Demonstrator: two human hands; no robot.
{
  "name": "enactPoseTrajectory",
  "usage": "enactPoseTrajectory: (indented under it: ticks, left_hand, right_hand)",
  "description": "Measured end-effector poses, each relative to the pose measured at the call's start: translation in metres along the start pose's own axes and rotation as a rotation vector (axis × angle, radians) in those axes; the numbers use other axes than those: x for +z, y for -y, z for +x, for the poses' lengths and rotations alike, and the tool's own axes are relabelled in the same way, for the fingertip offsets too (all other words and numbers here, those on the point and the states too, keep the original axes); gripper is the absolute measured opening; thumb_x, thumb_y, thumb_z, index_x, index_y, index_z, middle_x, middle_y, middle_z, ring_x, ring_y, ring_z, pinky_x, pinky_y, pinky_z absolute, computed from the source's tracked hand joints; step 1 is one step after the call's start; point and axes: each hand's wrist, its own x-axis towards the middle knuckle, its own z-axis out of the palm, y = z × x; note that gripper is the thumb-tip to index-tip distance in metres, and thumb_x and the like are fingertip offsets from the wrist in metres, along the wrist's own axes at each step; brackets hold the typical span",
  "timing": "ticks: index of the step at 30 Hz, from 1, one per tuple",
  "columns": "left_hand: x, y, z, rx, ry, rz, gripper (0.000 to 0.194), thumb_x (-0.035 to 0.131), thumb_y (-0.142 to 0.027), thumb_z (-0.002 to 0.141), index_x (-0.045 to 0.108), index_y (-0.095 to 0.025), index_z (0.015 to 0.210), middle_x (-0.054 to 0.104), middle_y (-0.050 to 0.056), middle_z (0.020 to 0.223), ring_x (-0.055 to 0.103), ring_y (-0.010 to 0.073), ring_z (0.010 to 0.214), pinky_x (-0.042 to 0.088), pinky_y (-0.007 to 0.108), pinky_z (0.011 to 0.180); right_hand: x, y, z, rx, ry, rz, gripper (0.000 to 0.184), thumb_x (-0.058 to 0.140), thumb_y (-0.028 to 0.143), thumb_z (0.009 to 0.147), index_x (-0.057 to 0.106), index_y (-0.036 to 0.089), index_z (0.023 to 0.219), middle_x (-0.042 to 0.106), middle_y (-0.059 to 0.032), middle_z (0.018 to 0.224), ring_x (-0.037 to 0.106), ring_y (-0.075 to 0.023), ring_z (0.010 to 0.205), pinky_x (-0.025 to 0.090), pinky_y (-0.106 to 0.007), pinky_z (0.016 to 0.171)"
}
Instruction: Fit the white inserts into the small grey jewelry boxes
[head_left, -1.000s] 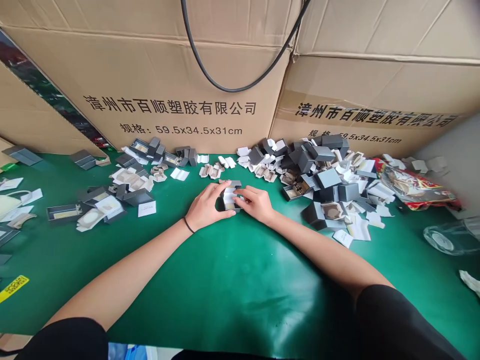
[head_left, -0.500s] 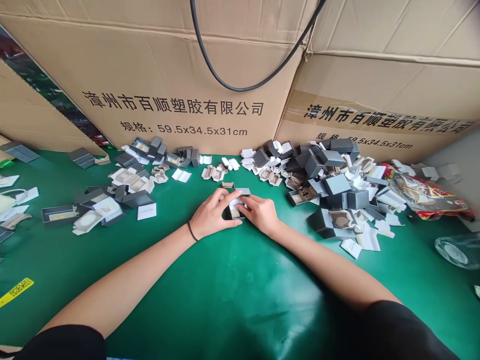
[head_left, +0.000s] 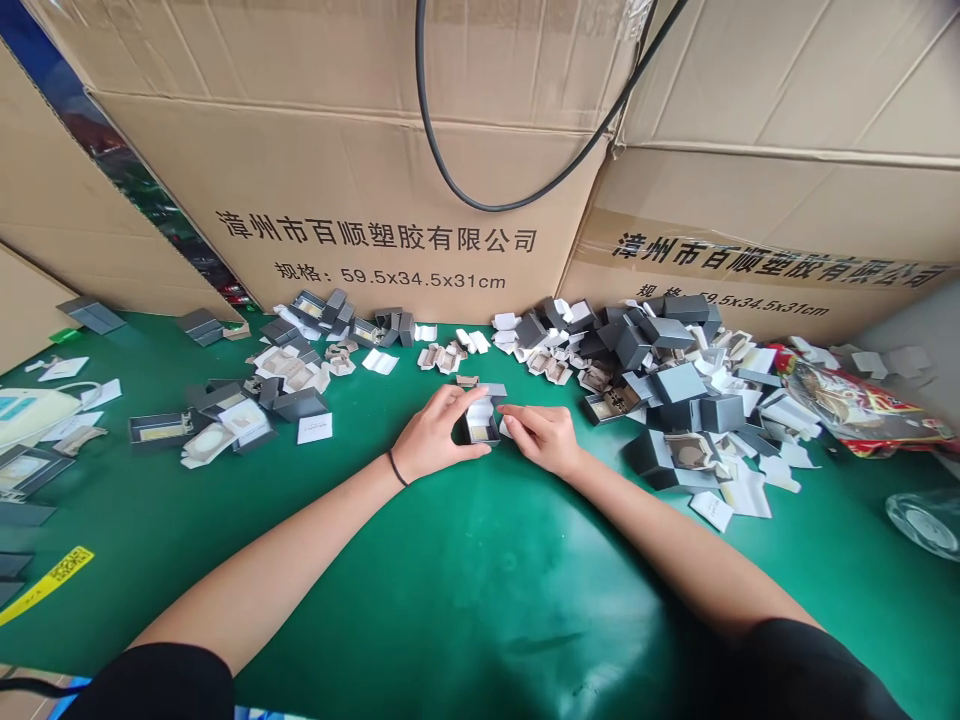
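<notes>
A small dark grey hinged box (head_left: 481, 432) stands with its lid up in the middle of the table, white lining showing inside. My left hand (head_left: 435, 428) grips it from the left, thumb at the front and fingers at the back. Just right of the box, my right hand (head_left: 546, 438) is closed in a pinch, apart from the box. A small white piece of paper (head_left: 505, 430) shows at its fingertips, mostly hidden by them. Behind the box lies a small beige cardboard insert (head_left: 466, 381).
Grey boxes, white inserts and cards form a heap (head_left: 675, 380) on the right and a looser group (head_left: 262, 390) on the left. A snack bag (head_left: 862, 400) and a clear glass (head_left: 926, 522) lie far right. Large cartons (head_left: 360, 170) stand behind, with a black cable (head_left: 487, 207) hanging there.
My right hand has drawn back to the right from inside the box, with a white piece at its fingertips. My left hand still holds the box. The camera view has shifted.
</notes>
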Motion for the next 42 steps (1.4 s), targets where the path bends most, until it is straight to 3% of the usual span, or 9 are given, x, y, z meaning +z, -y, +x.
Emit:
enactPoseTrajectory:
  ticks: [4, 12, 16, 20, 27, 35, 39, 42]
  left_hand:
    - [-0.007, 0.003, -0.005, -0.102, -0.057, -0.043, 0.076, 0.065, -0.044, 0.074, 0.027, -0.034, 0.139, 0.045, 0.009, 0.12, 0.052, 0.0266, 0.111, 0.05, 0.041, 0.092]
    - [-0.03, 0.013, -0.047, -0.303, -0.065, -0.024, 0.073, 0.061, -0.04, 0.078, 0.024, -0.03, 0.14, 0.045, 0.011, 0.127, 0.055, 0.0259, 0.109, 0.05, 0.041, 0.091]
    - [-0.052, 0.024, -0.055, -0.24, -0.011, 0.041, 0.071, 0.061, -0.044, 0.078, 0.026, -0.032, 0.139, 0.042, 0.01, 0.132, 0.052, 0.0272, 0.115, 0.051, 0.039, 0.09]
    - [-0.069, 0.034, -0.054, -0.215, 0.052, 0.152, 0.07, 0.057, -0.048, 0.079, 0.025, -0.031, 0.14, 0.04, 0.01, 0.136, 0.047, 0.0298, 0.121, 0.052, 0.037, 0.085]
    - [-0.055, 0.016, -0.053, -0.17, 0.267, 0.131, 0.071, 0.054, -0.052, 0.08, 0.023, -0.03, 0.141, 0.04, 0.008, 0.138, 0.052, 0.0278, 0.115, 0.051, 0.035, 0.085]
    - [-0.055, 0.022, -0.054, -0.206, 0.22, 0.062, 0.077, 0.055, -0.056, 0.078, 0.023, -0.028, 0.143, 0.045, 0.011, 0.135, 0.052, 0.0284, 0.114, 0.048, 0.037, 0.087]
    - [-0.057, 0.027, -0.054, -0.137, 0.219, 0.048, 0.092, 0.054, -0.067, 0.072, 0.019, -0.024, 0.145, 0.042, 0.011, 0.14, 0.045, 0.0297, 0.123, 0.044, 0.038, 0.095]
    - [-0.074, 0.033, -0.053, -0.061, 0.1, 0.144, 0.087, 0.048, -0.068, 0.075, 0.022, -0.022, 0.144, 0.04, 0.01, 0.142, 0.039, 0.0283, 0.128, 0.036, 0.039, 0.103]
  right_hand:
    - [-0.004, -0.007, 0.0, 0.108, -0.044, 0.063, 0.038, 0.036, 0.036, 0.093, 0.069, 0.018, 0.087, 0.073, -0.0065, 0.084, 0.066, -0.0146, 0.069, 0.048, -0.024, 0.063]
    - [0.0, -0.01, 0.001, 0.173, 0.019, 0.073, 0.034, 0.033, 0.033, 0.094, 0.063, 0.017, 0.093, 0.066, -0.0036, 0.066, 0.061, -0.0149, 0.059, 0.044, -0.024, 0.059]
    - [-0.002, -0.01, 0.001, 0.212, 0.019, 0.116, 0.031, 0.031, 0.028, 0.093, 0.059, 0.017, 0.102, 0.062, -0.0006, 0.061, 0.058, -0.0141, 0.055, 0.044, -0.025, 0.059]
    - [0.001, -0.01, 0.003, 0.194, 0.012, 0.074, 0.028, 0.034, 0.025, 0.093, 0.06, 0.018, 0.1, 0.062, -0.0017, 0.066, 0.059, -0.015, 0.063, 0.045, -0.026, 0.064]
    - [0.006, -0.013, 0.008, 0.07, 0.124, 0.01, 0.027, 0.036, 0.019, 0.091, 0.061, 0.019, 0.099, 0.064, -0.006, 0.08, 0.059, -0.0179, 0.075, 0.048, -0.029, 0.067]
    - [0.008, -0.007, 0.004, -0.113, 0.208, -0.108, 0.024, 0.038, 0.017, 0.091, 0.061, 0.018, 0.1, 0.06, -0.0064, 0.077, 0.053, -0.0196, 0.075, 0.047, -0.033, 0.067]
    - [0.008, -0.004, 0.003, -0.176, 0.25, -0.157, 0.025, 0.039, 0.017, 0.091, 0.062, 0.018, 0.101, 0.062, -0.0076, 0.084, 0.052, -0.0204, 0.077, 0.047, -0.035, 0.069]
    - [0.008, -0.003, 0.003, -0.18, 0.257, -0.145, 0.025, 0.039, 0.018, 0.092, 0.062, 0.018, 0.101, 0.062, -0.0078, 0.085, 0.052, -0.0207, 0.079, 0.047, -0.035, 0.07]
